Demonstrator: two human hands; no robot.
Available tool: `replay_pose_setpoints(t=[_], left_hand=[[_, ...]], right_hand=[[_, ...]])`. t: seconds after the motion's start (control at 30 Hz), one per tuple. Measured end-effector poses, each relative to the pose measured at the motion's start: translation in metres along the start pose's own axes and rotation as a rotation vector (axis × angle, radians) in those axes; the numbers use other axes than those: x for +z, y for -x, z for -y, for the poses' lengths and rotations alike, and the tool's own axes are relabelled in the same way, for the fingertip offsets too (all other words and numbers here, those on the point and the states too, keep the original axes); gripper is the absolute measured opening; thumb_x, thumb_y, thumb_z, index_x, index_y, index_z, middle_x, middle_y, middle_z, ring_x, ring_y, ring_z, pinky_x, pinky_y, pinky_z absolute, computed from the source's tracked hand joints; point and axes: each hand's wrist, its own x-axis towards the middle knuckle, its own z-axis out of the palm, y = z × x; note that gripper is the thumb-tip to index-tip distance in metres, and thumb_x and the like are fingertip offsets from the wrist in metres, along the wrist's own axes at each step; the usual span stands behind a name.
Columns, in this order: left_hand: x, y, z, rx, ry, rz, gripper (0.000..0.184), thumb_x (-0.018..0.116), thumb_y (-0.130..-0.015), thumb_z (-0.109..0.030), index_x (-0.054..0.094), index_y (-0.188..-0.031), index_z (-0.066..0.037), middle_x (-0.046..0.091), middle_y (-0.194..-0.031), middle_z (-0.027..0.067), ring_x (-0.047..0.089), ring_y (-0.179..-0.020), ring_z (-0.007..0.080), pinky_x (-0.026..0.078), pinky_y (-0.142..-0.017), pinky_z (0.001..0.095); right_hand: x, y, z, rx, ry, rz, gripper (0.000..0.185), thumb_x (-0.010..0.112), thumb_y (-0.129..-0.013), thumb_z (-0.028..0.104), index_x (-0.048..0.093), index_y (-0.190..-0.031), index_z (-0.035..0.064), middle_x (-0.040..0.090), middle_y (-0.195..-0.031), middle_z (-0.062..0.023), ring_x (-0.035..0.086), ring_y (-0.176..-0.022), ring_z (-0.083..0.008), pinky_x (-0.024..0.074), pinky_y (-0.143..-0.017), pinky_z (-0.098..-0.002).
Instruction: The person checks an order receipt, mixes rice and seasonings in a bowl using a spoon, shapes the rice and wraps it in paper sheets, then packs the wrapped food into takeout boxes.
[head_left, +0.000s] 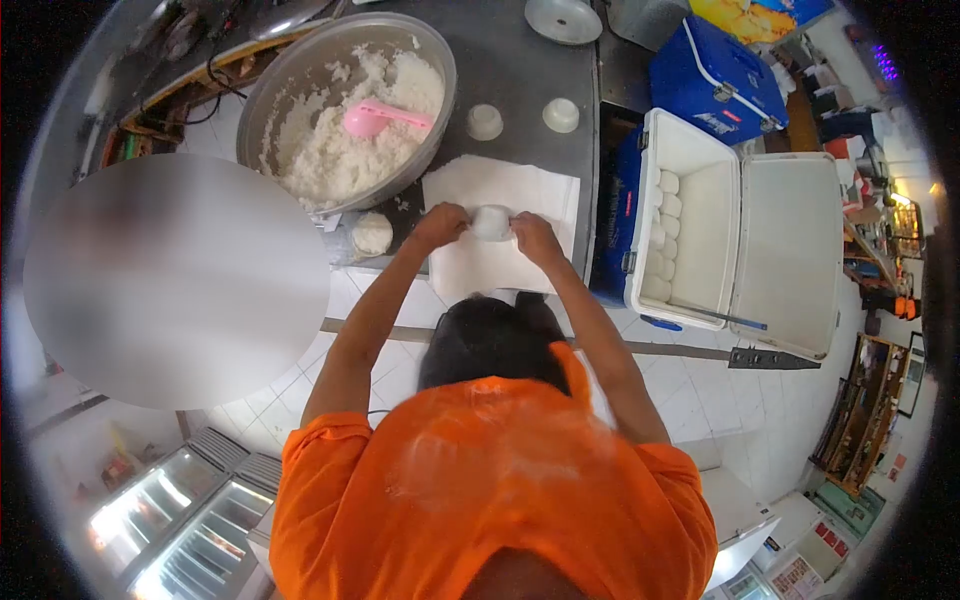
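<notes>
A small whitish bowl (490, 223) sits on a stack of white paper sheets (460, 265) at the table's front edge. It looks upturned; whatever is under it is hidden. My left hand (440, 226) pinches its left side with curled fingers. On its right side, my right hand (537, 238) grips the edge in the same way. Beyond the paper stand two more small bowls, one (485, 122) straight ahead and another (560, 115) further right. A large metal basin (447, 75) of white rice (400, 85) is at the left, with a pink scoop (367, 120) lying on the rice.
A clear container (372, 234) with rice stands left of the paper. To the right, an open cooler (690, 160) holds several white wrapped packets (668, 205), its lid (785, 250) swung outward. Behind it is a closed blue cooler (705, 85). A metal dish (563, 18) lies at the back.
</notes>
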Motion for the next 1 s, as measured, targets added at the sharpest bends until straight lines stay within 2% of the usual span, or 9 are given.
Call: replay_pose_setpoints(t=[0.07, 0.17, 0.27, 0.33, 0.4, 0.57, 0.67, 0.9, 1.0], left_hand=[[-0.016, -0.017, -0.003, -0.095, 0.093, 0.001, 0.017, 0.066, -0.071, -0.014, 0.072, -0.083, -0.003, 0.069, -0.088, 0.0119, 0.065, -0.083, 0.0291, 0.050, -0.083, 0.0361], [-0.017, -0.036, 0.008, -0.213, 0.195, 0.286, 0.013, 0.069, -0.067, -0.013, 0.071, -0.077, -0.005, 0.069, -0.089, 0.0142, 0.064, -0.083, 0.0314, 0.050, -0.080, 0.0374], [0.012, -0.051, -0.001, -0.351, -0.247, 0.185, 0.017, 0.069, -0.067, -0.013, 0.070, -0.083, -0.005, 0.068, -0.091, 0.0153, 0.064, -0.084, 0.0313, 0.051, -0.077, 0.0386], [-0.008, -0.028, -0.051, -0.296, -0.384, -0.276, 0.024, 0.071, -0.069, -0.013, 0.068, -0.091, -0.006, 0.068, -0.090, 0.0161, 0.065, -0.088, 0.0319, 0.051, -0.079, 0.0400], [-0.019, -0.010, -0.037, -0.213, -0.187, -0.184, 0.028, 0.073, -0.071, -0.014, 0.066, -0.098, -0.007, 0.066, -0.100, 0.0132, 0.063, -0.093, 0.0277, 0.049, -0.083, 0.0381], [-0.072, 0.031, -0.074, -0.338, 1.094, 0.057, 0.028, 0.077, -0.072, -0.014, 0.066, -0.097, -0.008, 0.058, -0.108, 0.0032, 0.056, -0.097, 0.0178, 0.043, -0.087, 0.0307], [-0.042, 0.018, -0.045, -0.068, 0.733, -0.230, 0.030, 0.079, -0.070, -0.014, 0.066, -0.096, -0.006, 0.059, -0.104, 0.0023, 0.055, -0.100, 0.0171, 0.043, -0.087, 0.0308], [-0.026, -0.006, -0.061, -0.260, 0.072, -0.589, 0.036, 0.082, -0.065, -0.018, 0.065, -0.095, -0.008, 0.058, -0.098, 0.0055, 0.056, -0.094, 0.0240, 0.045, -0.081, 0.0349], [-0.043, -0.012, -0.074, -0.389, 0.330, -0.526, 0.037, 0.080, -0.069, -0.016, 0.063, -0.101, -0.008, 0.061, -0.099, 0.0053, 0.059, -0.096, 0.0232, 0.047, -0.082, 0.0333]], right_hand=[[-0.005, -0.018, -0.005, 0.130, 0.126, 0.257, 0.015, 0.064, -0.077, 0.015, 0.069, -0.089, 0.0073, 0.065, -0.091, -0.0160, 0.060, -0.084, -0.0374, 0.0493, -0.080, -0.0427], [-0.001, -0.039, -0.017, 0.200, 0.086, 0.179, 0.007, 0.071, -0.067, 0.015, 0.070, -0.070, 0.0088, 0.064, -0.067, -0.0153, 0.063, -0.068, -0.0351, 0.0500, -0.066, -0.0415], [0.004, -0.054, -0.008, 0.317, 0.333, 0.307, 0.017, 0.074, -0.062, 0.010, 0.067, -0.077, 0.0065, 0.066, -0.079, -0.0154, 0.063, -0.072, -0.0331, 0.0506, -0.070, -0.0386], [0.002, -0.049, -0.006, 0.207, 0.116, 0.252, 0.022, 0.073, -0.064, 0.005, 0.065, -0.085, 0.0061, 0.066, -0.085, -0.0132, 0.063, -0.075, -0.0291, 0.0507, -0.071, -0.0355], [-0.011, -0.045, -0.003, 0.090, -0.093, 0.189, 0.029, 0.072, -0.066, 0.000, 0.062, -0.092, 0.0057, 0.066, -0.091, -0.0109, 0.064, -0.077, -0.0252, 0.0507, -0.073, -0.0323], [-0.054, -0.010, 0.046, 0.418, -1.286, 0.299, 0.034, 0.059, -0.083, -0.003, 0.054, -0.114, 0.0089, 0.062, -0.099, -0.0047, 0.060, -0.085, -0.0123, 0.0510, -0.076, -0.0267], [-0.036, -0.013, 0.042, 0.521, -1.309, 0.180, 0.029, 0.058, -0.086, 0.005, 0.056, -0.115, 0.0081, 0.059, -0.102, -0.0046, 0.060, -0.089, -0.0146, 0.0521, -0.076, -0.0272], [-0.020, -0.018, 0.008, 0.569, -1.189, 0.077, 0.027, 0.057, -0.088, 0.007, 0.056, -0.114, 0.0062, 0.059, -0.102, -0.0057, 0.061, -0.086, -0.0147, 0.0524, -0.077, -0.0267], [-0.033, -0.021, 0.014, 0.551, -1.331, 0.038, 0.027, 0.058, -0.087, 0.007, 0.056, -0.114, 0.0066, 0.061, -0.100, -0.0060, 0.061, -0.084, -0.0145, 0.0522, -0.078, -0.0271]])
